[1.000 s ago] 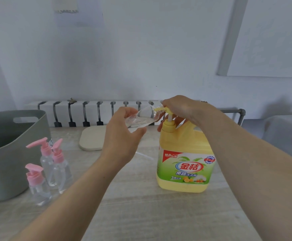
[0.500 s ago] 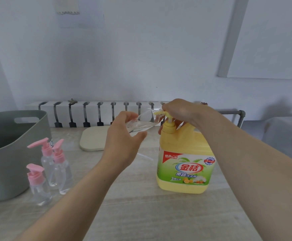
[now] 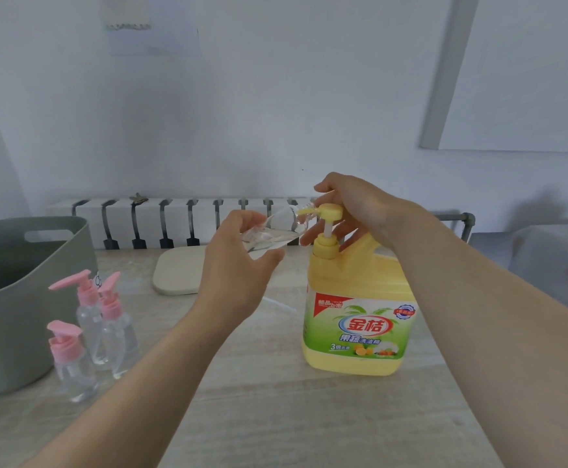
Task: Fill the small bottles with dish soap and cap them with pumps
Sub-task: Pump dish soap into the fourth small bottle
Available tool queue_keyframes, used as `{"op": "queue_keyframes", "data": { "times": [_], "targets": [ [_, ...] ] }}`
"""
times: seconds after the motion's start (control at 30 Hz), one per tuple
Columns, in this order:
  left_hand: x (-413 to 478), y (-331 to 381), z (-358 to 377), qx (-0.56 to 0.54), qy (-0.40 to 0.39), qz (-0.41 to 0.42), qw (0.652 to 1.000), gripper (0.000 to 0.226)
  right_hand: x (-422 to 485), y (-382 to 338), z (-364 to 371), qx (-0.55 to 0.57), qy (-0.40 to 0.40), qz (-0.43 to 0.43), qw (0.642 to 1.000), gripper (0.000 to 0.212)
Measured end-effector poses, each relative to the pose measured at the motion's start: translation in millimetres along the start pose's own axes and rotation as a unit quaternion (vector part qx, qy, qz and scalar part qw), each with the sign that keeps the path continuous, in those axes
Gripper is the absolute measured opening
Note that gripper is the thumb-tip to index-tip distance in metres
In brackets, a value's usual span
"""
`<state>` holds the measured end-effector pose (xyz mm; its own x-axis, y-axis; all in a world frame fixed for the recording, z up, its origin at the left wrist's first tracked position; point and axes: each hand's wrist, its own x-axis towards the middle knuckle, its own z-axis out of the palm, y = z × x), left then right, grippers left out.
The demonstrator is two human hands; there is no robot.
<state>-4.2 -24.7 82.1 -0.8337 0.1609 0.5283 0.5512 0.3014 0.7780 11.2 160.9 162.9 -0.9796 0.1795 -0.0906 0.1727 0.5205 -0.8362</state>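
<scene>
The left hand (image 3: 238,265) pinches a clear small bottle (image 3: 277,228) between thumb and curled fingers. It holds the bottle tilted above the table (image 3: 276,417), mouth at the nozzle of the pump head (image 3: 330,211). The right hand (image 3: 357,211) curls round that pump head from behind, thumb above, fingers below. The dish soap jug (image 3: 357,298) stands right of the table's middle. Three capped bottles (image 3: 120,339) stand near the left edge beside a grey tub (image 3: 12,298). The held bottle's base is hidden by fingers, and its fill level is unclear.

Two bare forearms, bare left hand (image 3: 238,265) and bare right hand (image 3: 353,204)
</scene>
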Motion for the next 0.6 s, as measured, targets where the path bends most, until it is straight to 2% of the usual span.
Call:
{"op": "queue_keyframes", "data": {
  "times": [0.37,0.5,0.6],
  "targets": [
    [1,1,-1,-0.007,0.001,0.004,1.000,0.042,2,-3,9,-0.085,0.054,0.015,0.995,0.041],
    [0,0,-1,-0.006,0.003,-0.002,1.000,0.044,5,-2,10,-0.121,0.077,0.008,0.990,0.048],
    [-2,-2,-1,-0.009,0.001,-0.003,1.000,0.043,5,-4,12,-0.134,0.068,0.011,0.989,0.037]
  ]
}}
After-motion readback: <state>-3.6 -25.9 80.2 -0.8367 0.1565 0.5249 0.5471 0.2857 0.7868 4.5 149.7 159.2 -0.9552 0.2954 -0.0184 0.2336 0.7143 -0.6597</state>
